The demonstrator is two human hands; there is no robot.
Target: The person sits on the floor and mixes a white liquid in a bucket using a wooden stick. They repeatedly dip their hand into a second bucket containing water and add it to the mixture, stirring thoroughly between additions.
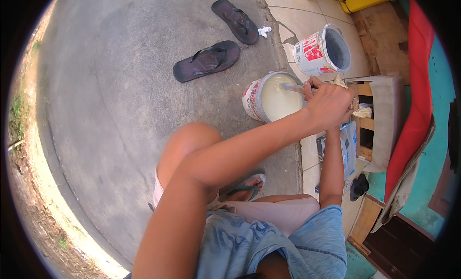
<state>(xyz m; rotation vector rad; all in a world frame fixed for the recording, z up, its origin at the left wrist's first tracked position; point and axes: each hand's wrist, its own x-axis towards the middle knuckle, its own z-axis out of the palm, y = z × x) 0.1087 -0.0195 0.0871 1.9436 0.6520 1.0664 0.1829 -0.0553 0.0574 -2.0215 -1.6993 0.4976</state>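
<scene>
A white bucket with red print [253, 100] holds thick cream-coloured paint [281, 99]. A flat pale tool [291, 88] dips into it; whether it is a brush or a stick cannot be told. My right hand [313, 85] comes up behind the left, mostly hidden, its fingers appearing closed round the tool. My left hand [331, 106] crosses over in front with its fingers curled. A crumpled beige piece [339, 81] shows beside its knuckles, and what the left hand grips is hidden.
A second white-and-red bucket [314, 54], grey inside, lies tilted or stands beyond. Dark flip-flops [206, 62] lie on the concrete [110, 111]. To the right are a slatted wooden frame [366, 123], a blue-and-white packet [348, 144] and a red cushion-like strip [415, 111].
</scene>
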